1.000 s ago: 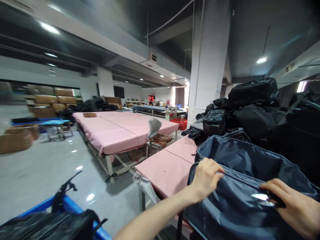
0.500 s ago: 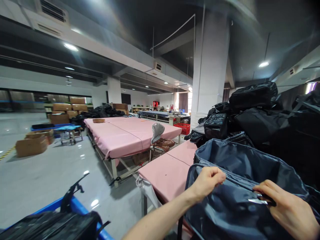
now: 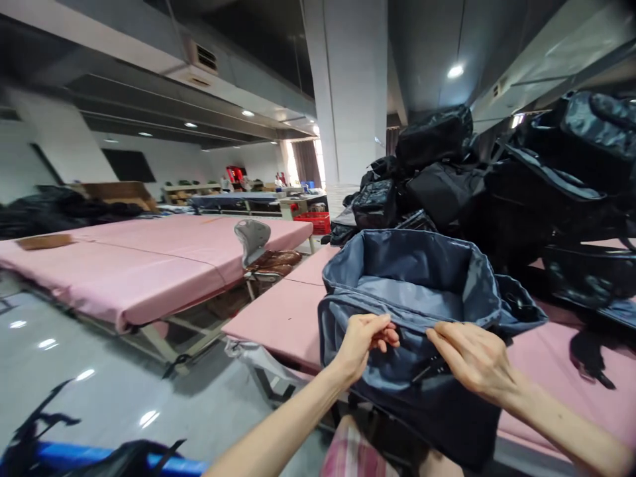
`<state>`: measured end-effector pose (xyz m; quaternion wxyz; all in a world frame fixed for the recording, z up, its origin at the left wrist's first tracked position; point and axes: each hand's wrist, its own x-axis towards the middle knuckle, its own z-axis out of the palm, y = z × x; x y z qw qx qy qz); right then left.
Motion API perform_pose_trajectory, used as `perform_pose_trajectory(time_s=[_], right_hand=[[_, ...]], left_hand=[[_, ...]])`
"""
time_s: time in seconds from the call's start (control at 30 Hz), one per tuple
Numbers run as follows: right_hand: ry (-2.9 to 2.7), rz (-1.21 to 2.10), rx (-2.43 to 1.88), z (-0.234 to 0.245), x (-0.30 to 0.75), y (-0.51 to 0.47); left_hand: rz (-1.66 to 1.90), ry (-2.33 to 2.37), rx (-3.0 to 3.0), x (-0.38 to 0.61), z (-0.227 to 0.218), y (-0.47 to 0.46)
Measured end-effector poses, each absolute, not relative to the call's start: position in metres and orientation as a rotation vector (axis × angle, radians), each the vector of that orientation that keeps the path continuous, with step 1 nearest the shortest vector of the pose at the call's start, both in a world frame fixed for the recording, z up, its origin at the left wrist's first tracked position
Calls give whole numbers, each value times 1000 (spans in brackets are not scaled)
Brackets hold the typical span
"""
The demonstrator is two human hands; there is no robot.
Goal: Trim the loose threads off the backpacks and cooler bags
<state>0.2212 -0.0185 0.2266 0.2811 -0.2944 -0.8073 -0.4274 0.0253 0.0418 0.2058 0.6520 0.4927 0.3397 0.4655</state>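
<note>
An open bag [image 3: 412,291] with a shiny blue-grey lining rests at the front of the pink-covered table, its mouth facing up. My left hand [image 3: 365,341] pinches the seam along the near side of the opening, thumb against the fingers. Close by on the right, my right hand [image 3: 472,358] is closed on the same seam. Beneath the right fingers a slim dark tool [image 3: 428,370], apparently thread snips, lies against the lining; how it is held is partly hidden. The bag's near flap hangs over the table edge toward my lap.
Black bags [image 3: 442,185] are heaped behind and right of the open bag. A second pink-covered table [image 3: 163,252] stands left, with a grey chair [image 3: 252,240] beside it. At lower left is a blue bin [image 3: 74,454] with black bags. A pillar [image 3: 355,99] rises behind.
The view has turned right, bringing the bag nearer the middle. My hands have drawn closer together on the seam. The silver blade seen at my right hand now shows only as a dark shape.
</note>
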Motion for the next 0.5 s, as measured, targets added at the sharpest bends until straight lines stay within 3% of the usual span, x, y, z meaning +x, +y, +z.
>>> perform_pose_trajectory(time_s=[0.5], right_hand=[[-2241,-1113,-736,228,220,-28]], left_hand=[[1146,667,1111,19,188,30]])
